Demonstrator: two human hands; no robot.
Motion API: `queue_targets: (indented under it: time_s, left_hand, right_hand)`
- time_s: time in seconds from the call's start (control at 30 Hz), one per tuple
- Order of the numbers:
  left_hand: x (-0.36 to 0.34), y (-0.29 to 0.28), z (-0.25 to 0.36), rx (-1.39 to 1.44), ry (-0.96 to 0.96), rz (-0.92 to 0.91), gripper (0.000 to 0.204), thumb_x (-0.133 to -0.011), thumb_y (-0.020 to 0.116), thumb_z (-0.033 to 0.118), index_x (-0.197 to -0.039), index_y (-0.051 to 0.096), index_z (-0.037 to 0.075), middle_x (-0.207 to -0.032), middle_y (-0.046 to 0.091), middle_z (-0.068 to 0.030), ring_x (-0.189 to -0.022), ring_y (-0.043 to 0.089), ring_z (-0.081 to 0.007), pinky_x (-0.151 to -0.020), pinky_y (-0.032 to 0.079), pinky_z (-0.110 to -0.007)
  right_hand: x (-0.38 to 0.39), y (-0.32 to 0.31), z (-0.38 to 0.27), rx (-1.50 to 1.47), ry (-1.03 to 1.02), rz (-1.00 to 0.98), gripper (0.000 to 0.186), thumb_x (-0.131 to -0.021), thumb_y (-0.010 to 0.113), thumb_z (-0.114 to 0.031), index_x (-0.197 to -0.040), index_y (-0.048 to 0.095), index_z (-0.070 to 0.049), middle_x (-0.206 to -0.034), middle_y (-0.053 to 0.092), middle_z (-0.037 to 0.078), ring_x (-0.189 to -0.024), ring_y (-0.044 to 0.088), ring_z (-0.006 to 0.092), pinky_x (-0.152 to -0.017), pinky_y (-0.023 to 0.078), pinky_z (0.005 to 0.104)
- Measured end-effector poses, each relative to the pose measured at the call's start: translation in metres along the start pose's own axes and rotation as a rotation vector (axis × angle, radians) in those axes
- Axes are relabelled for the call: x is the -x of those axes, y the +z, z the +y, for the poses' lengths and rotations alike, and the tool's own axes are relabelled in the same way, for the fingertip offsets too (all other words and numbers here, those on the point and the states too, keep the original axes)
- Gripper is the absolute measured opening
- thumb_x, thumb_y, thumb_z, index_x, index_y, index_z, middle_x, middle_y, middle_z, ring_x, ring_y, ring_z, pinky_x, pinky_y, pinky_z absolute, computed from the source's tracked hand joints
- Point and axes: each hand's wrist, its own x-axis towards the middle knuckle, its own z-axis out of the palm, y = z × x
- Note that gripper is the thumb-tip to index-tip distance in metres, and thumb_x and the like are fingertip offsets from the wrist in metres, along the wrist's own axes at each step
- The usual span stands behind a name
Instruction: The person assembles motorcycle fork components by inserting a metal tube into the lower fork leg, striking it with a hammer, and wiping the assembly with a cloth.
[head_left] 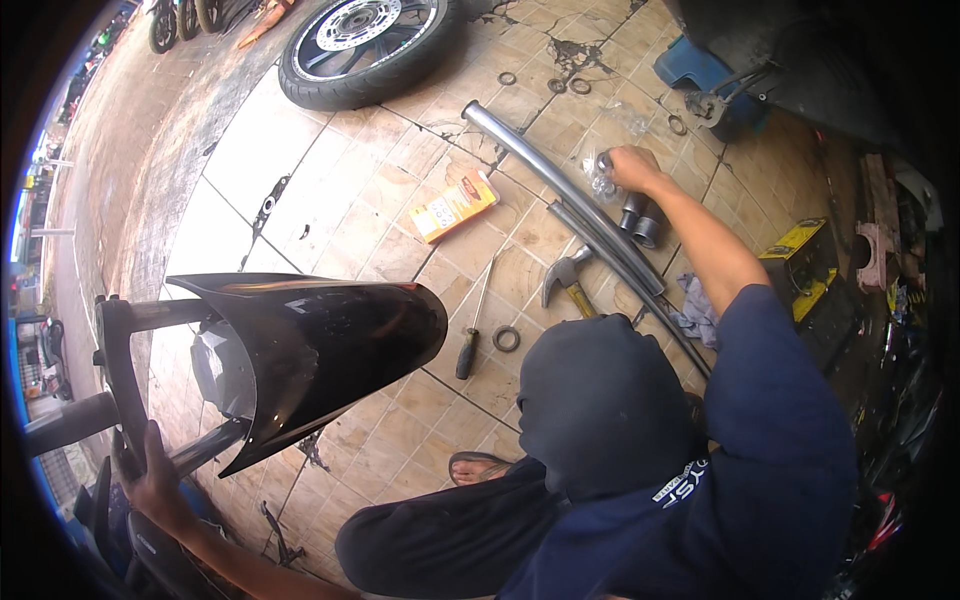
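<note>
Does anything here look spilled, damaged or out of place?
A dark, ragged patch mars the pale floor tiles, right of the wheel; it might be a stain or chipped tile, I can't tell. The wheel lies detached on its side.

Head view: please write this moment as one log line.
left hand: at fork | right hand: at plastic wrap | floor: tubes, hammer, screwdriver, orange box
</note>
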Motion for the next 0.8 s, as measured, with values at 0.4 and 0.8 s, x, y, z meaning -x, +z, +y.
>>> queue_targets:
  time_s: [0.4, 0.8]
  left_hand:
    - [0.006, 0.005, 0.026, -0.017, -0.058, -0.023, 0.059, -0.089, 0.079, 0.020, -0.137, 0.057, -0.005, -0.114, 0.067, -0.0066, -0.082, 0.057, -0.0089, -0.065, 0.042, -0.022]
    - [0.001, 0.009, 0.092, -0.069, -0.028, 0.168, 0.062, -0.072, 0.088, 0.034, -0.121, 0.067, 0.002, -0.085, 0.075, -0.0135, -0.074, 0.071, -0.0225, -0.072, 0.055, -0.036]
  right_hand:
    - [0.007, 0.006, 0.052, -0.823, 0.112, -0.199, 0.019, -0.083, 0.071, -0.017, -0.087, 0.073, 0.001, -0.064, 0.060, 0.002, -0.058, 0.055, 0.0119, -0.056, 0.045, 0.0319]
    - [0.025, 0.025, -0.003, -0.210, 0.173, 0.116, 0.028, -0.082, 0.073, -0.025, -0.100, 0.070, -0.004, -0.099, 0.072, 0.024, -0.098, 0.068, 0.0438, -0.084, 0.053, 0.0521]
